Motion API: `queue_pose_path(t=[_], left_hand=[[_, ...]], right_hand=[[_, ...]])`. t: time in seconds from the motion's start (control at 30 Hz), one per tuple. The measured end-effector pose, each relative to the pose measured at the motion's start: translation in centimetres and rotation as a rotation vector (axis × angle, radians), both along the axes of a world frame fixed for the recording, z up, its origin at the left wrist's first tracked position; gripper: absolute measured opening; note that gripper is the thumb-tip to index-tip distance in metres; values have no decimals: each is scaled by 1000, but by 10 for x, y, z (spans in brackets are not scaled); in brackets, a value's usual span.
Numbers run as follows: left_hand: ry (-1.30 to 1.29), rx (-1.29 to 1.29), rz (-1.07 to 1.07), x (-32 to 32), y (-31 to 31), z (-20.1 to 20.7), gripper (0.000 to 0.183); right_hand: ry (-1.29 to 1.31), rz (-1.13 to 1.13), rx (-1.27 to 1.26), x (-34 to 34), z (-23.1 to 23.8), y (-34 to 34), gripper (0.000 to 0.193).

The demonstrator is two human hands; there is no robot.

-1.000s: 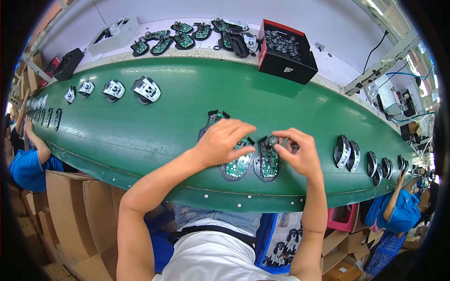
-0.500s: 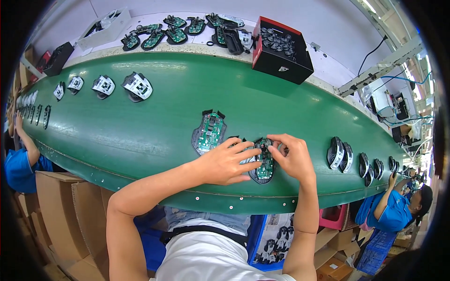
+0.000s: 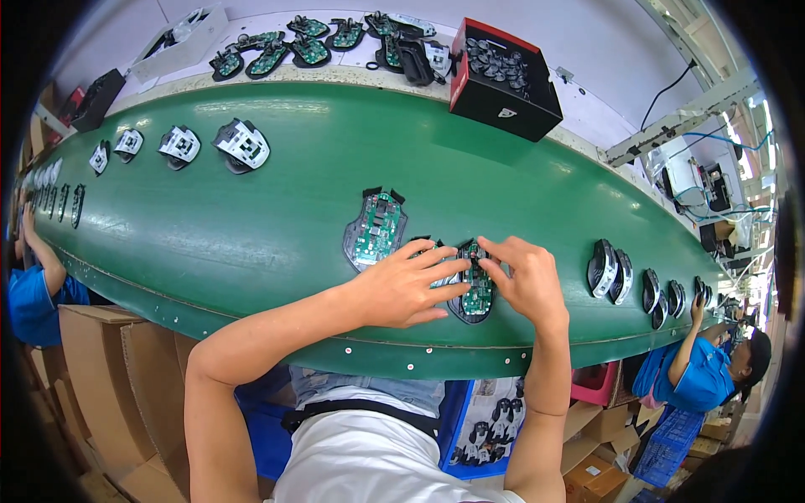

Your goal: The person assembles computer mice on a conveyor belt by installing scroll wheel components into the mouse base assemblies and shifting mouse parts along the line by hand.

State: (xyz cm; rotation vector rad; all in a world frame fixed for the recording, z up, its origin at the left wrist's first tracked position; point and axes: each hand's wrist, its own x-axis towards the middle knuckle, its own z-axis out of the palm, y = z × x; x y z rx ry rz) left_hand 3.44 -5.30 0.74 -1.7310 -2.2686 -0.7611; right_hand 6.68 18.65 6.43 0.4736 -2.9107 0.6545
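Observation:
On the green belt in front of me lies a computer mouse base with a green circuit board (image 3: 477, 293). My left hand (image 3: 407, 285) lies across its left side, fingers spread and fingertips touching the board. Thumb and forefinger of my right hand (image 3: 524, 277) are pinched at the board's upper right edge; what sits between them is too small and covered to make out. Partly under my left fingers is another mouse part (image 3: 429, 246), mostly hidden. Just beyond my left hand a second mouse base with a bare green board (image 3: 377, 228) lies flat.
Mouse shells (image 3: 242, 146) sit in a row at the far left; dark and silver shells (image 3: 602, 268) stand at right. A black and red box (image 3: 506, 113) of small round parts and several board assemblies (image 3: 310, 52) line the back ledge. Co-workers (image 3: 700, 373) sit at both ends.
My right hand has shifted slightly at the board's upper edge, and the round dark part seen there is now covered. My left hand stays nearly in place. The view has tilted a little.

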Motion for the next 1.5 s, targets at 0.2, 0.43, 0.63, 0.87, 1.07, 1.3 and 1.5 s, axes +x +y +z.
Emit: queue_pose_path(t=[0.2, 0.43, 0.63, 0.87, 1.07, 1.3, 1.5], left_hand=[[0, -3, -2, 3, -1, 2, 47], [14, -17, -1, 4, 0, 3, 48], [24, -47, -6, 3, -1, -2, 48], [-24, -80, 0, 7, 2, 2, 64], [-3, -124, 66, 11, 3, 0, 65], [-16, -113, 54, 9, 1, -2, 62], [-2, -114, 48, 6, 1, -2, 59]], right_hand=[[-1, -61, 164, 5, 6, -9, 25], [-24, -68, 240, 10, 4, -11, 30], [-69, -102, -4, 11, -30, 3, 38], [-442, -104, -697, -12, -35, 31, 34], [-422, -94, -731, -10, -38, 28, 34], [-443, -116, -733, -13, -46, 24, 23], [-262, -169, -630, -21, -45, 15, 25]])
